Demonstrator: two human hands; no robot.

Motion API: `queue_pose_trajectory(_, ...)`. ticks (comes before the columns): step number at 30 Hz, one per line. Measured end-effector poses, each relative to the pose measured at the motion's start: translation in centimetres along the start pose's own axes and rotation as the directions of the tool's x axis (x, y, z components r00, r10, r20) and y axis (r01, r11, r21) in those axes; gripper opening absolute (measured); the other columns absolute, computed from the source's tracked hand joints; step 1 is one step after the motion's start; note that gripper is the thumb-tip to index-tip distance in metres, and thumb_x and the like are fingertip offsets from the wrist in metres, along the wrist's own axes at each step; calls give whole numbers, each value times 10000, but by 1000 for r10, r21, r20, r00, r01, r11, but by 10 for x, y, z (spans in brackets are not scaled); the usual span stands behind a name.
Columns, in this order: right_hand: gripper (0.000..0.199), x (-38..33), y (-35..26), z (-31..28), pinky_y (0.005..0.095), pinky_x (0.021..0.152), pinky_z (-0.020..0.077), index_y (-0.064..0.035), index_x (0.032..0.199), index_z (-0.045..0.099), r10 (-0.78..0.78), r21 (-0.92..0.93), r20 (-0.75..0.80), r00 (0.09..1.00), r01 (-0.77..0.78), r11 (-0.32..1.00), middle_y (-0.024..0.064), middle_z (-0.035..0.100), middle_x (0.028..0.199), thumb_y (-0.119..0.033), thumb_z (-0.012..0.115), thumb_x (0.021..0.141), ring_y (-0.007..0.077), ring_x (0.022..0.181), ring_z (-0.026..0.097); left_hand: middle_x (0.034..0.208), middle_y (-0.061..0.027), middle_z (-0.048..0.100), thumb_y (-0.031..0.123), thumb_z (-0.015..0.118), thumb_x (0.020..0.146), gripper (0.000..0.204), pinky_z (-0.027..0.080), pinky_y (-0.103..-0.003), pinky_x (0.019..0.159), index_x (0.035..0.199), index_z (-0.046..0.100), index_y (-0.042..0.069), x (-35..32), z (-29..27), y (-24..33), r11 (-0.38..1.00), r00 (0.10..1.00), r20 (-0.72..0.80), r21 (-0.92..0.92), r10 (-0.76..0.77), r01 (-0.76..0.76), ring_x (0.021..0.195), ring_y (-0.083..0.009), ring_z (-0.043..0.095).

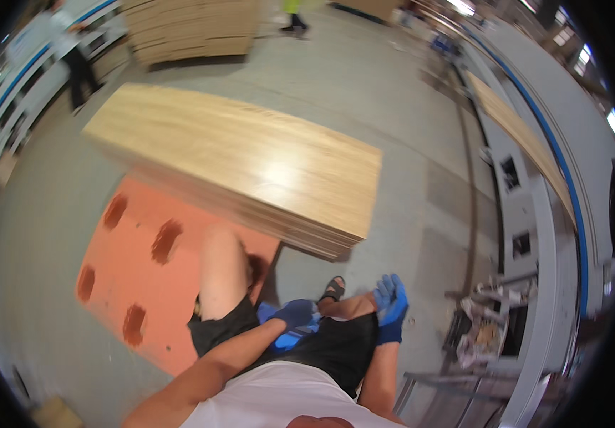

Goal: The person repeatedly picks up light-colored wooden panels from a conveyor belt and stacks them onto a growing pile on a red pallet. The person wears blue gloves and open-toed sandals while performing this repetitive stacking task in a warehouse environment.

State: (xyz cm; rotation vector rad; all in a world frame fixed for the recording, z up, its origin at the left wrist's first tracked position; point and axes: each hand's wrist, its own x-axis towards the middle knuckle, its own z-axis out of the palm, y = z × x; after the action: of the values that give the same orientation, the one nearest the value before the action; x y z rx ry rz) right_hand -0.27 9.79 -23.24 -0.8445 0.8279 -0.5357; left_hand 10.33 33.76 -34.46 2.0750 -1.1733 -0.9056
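A: Lower centre of the frame. What occupies the two hands?

B: The left hand (295,312), in a blue glove, rests at the person's lap against a blue object (287,335), probably a second piece of glove or cloth; whether its fingers are closed on it cannot be told. The right hand (392,301), also in a blue glove, is raised just right of the thigh, fingers loosely curled and holding nothing visible.

A: And the surrounding items?

B: A stack of pale wooden boards (250,160) fills the upper centre, lying partly over an orange pallet sheet (143,285) at lower left. One bare knee (220,267) is lifted over that sheet; a sandalled foot (333,289) stands on the concrete floor (393,107) just below the stack's near corner.

A: Which step does this appear to be?

B: By judgement, the gloves are being settled on, with the boards not yet touched.

A: What would the next move require?

B: Probably both hands reaching up-frame to the stack's near edge, gripping it evenly since the boards are long.
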Motion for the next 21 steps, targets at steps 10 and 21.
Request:
queue_pose_trajectory(10,412,3,8,13,314,762,536,-8,1260,512,19,71,-4,1000,-19,997,141,628,1149,-281,448,958,209,910,651,858,-182,668,338,556,848,277,497,-449,718,889,706,109,-8,-26,27,992,999,-40,-122,-32,27,807,-389,634)
queue_pose_trajectory(21,565,37,-49,-16,413,1020,364,-47,1386,389,-103,321,19,995,91,943,155,499,1344,-429,383,970,284,1162,514,793,-28,687,227,612,878,277,483,-279,657,916,694,-34,36,-80,62,741,988,-116,-672,-99,-5,722,-99,604)
